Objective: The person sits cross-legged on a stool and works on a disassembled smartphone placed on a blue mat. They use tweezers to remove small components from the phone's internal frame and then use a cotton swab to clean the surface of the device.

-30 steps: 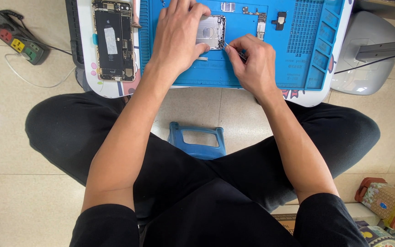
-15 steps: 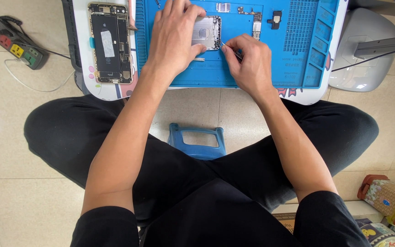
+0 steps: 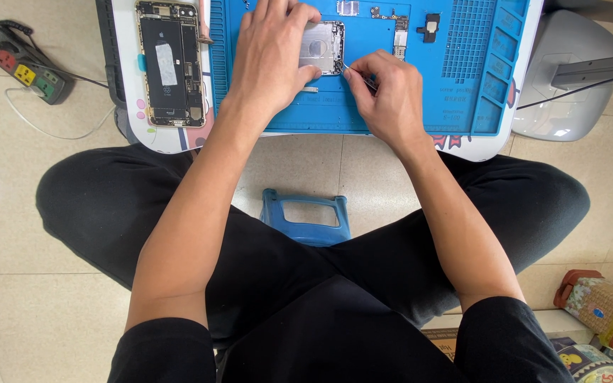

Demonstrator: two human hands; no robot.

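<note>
Far to my left, a power strip is lying on the floor, and an opened phone is resting beside the blue work mat. My left hand is pressing its fingertips down on a thin silver metal plate near the mat's top edge, pinning it flat. My right hand is pinching fine tweezers, their tip meeting the plate's lower right corner. I'm judging the plate light, stiff, easily bent; I'm taking hold of it only by the edges.
</note>
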